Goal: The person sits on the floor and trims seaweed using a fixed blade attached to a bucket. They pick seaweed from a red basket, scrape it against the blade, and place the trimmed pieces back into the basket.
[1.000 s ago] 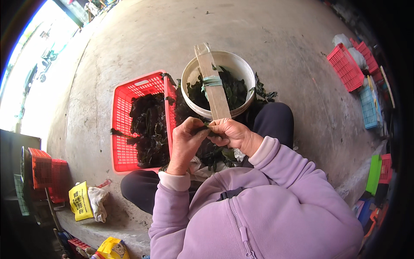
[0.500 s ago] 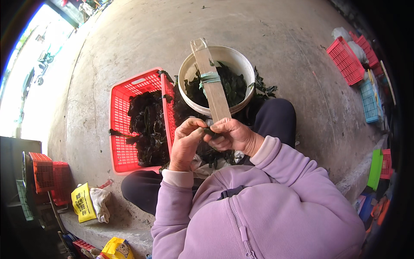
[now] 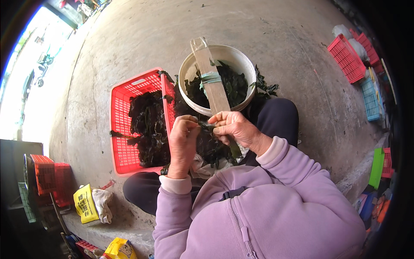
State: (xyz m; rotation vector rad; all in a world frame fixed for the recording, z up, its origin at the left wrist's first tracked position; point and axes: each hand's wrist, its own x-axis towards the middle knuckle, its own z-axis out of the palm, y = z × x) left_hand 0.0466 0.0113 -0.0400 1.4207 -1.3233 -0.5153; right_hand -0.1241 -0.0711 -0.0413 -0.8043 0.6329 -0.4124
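Above my lap, my left hand (image 3: pixel 183 144) is closed in a pinch at the end of a dark green seaweed strip (image 3: pixel 207 127). My right hand (image 3: pixel 239 133) grips the same strip between thumb and fingers, and a flap of it hangs below that hand. More dark seaweed (image 3: pixel 211 149) lies on a pale cloth over my lap. Just beyond my hands, a wooden board (image 3: pixel 208 69) with teal ties rests across a white bucket (image 3: pixel 184 82) holding green seaweed leaves. On the left, a red plastic basket (image 3: pixel 118 116) holds a heap of blackish seaweed (image 3: pixel 148 125).
Seaweed leaves (image 3: pixel 265 86) spill beside the bucket's right side. A yellow bag (image 3: pixel 85 203) and a pale cloth bundle (image 3: pixel 102 205) lie at the left on the concrete floor (image 3: pixel 280 39). Red baskets (image 3: pixel 347 60) and a blue basket (image 3: pixel 370 100) stand along the right edge.
My hands have drawn slightly apart, the right one moving right and up. More of the seaweed strip now shows between and below them.
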